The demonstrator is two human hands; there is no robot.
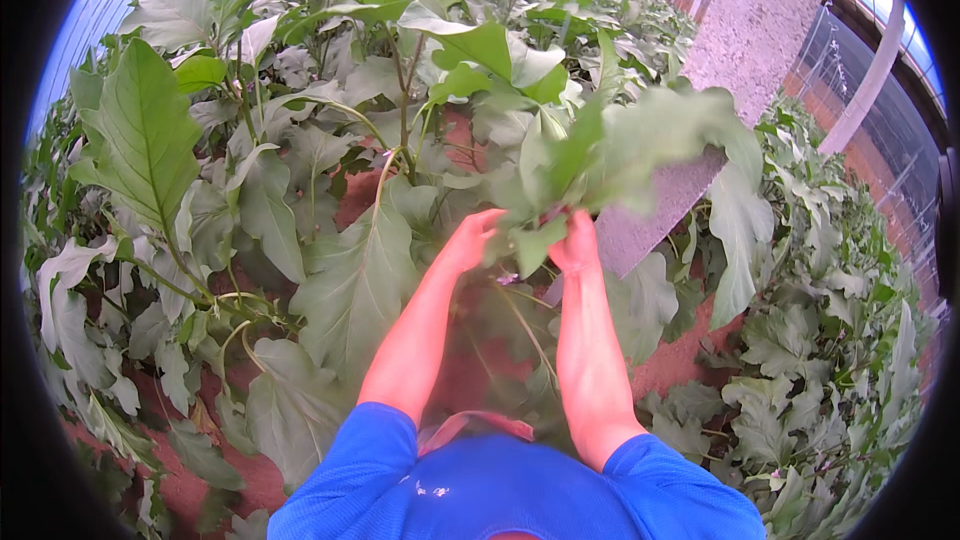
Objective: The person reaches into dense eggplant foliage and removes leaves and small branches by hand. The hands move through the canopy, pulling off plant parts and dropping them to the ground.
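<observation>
Both my hands reach forward into the top of a leafy plant that looks like eggplant. My left hand is at the left of the shoot, its fingertips hidden behind a leaf. Close by, my right hand is raised against the shoot's base, with its fingers partly covered by foliage. Large green leaves above the hands are blurred. A dark purplish stem or bud shows between the hands. Just below them hangs a small purple flower. Whether either hand grips the stem is not visible.
A thick concrete post rises at the right, just beyond the plant. Broad leaves crowd the left side, and more plants stand at the right. Reddish soil shows between them. Slim pale posts stand farther off.
</observation>
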